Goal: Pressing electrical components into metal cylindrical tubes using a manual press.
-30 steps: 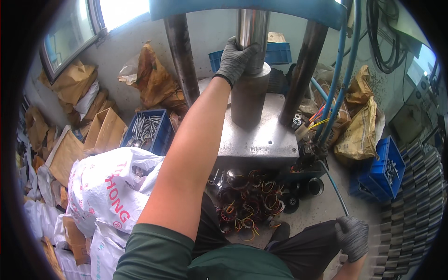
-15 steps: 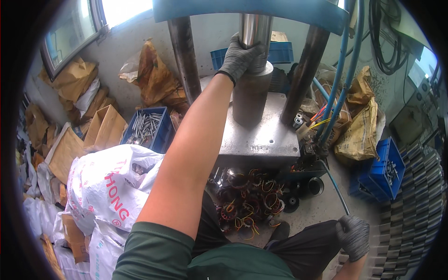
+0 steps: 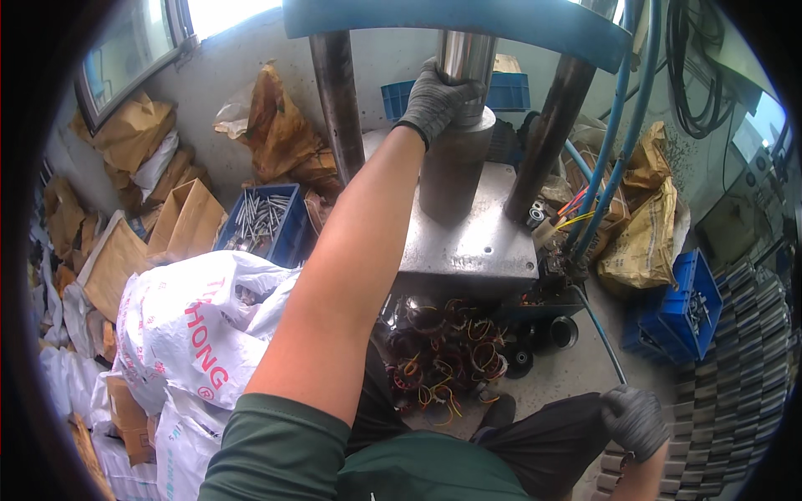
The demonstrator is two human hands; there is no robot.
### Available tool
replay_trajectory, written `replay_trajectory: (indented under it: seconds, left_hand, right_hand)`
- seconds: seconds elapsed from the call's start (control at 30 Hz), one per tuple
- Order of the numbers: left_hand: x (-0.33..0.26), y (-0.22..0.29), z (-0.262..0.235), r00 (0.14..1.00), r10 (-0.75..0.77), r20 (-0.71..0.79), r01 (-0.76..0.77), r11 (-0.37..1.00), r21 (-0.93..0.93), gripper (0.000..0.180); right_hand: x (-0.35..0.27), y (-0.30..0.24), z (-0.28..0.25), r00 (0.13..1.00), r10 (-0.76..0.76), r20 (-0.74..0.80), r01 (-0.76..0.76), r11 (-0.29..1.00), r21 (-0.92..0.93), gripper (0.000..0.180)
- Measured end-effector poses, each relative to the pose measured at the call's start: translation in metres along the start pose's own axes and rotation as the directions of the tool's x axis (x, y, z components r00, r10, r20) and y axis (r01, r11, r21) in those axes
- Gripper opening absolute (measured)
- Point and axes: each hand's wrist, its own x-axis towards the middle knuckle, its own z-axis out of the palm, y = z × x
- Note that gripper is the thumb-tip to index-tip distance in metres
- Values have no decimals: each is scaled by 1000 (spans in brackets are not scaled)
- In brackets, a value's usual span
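Observation:
My left hand (image 3: pixel 436 102), in a grey glove, reaches far forward with its fingers wrapped round a shiny metal cylinder (image 3: pixel 466 57). That cylinder stands upright over a wider, dull metal cylinder (image 3: pixel 454 175), which rests on the steel bed (image 3: pixel 476 250) of a press. Above them runs the press's blue crossbeam (image 3: pixel 459 23), between two dark posts. At the lower right my right hand (image 3: pixel 637 424), also gloved, is closed round the end of a long thin metal lever (image 3: pixel 603 334). The far side of the shiny cylinder and some fingertips are hidden.
Wound motor stators with coloured wires (image 3: pixel 439 359) lie under the bed. White sacks (image 3: pixel 192 326) and a blue bin of metal shafts (image 3: pixel 263 221) stand left. At right are blue hoses (image 3: pixel 614 159), a blue crate (image 3: pixel 681 313) and stacked metal parts (image 3: pixel 735 359).
The whole view has shifted slightly. Both hands keep their grips, on the shiny cylinder and on the lever; my right wrist has turned a little.

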Motion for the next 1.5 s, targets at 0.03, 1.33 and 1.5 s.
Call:
replay_trajectory:
  seconds: [0.03, 1.33, 1.5]
  left_hand:
    - [2, -2, -1, 1000, 12, -3, -12, 1000, 18, 81]
    - [-5, 5, -4, 994, -105, 9, 104, 989, 102, 66]
    - [-4, 5, -3, 994, -109, -1, 108, 982, 153, 66]
  right_hand:
    - [1, 2, -3, 1000, -1, 0, 1, 1000, -1, 21]
    - [8, 9, -23, 996, 15, -87, 0, 985, 173, 26]
    - [8, 12, -22, 999, 30, 42, -33, 998, 61, 26]
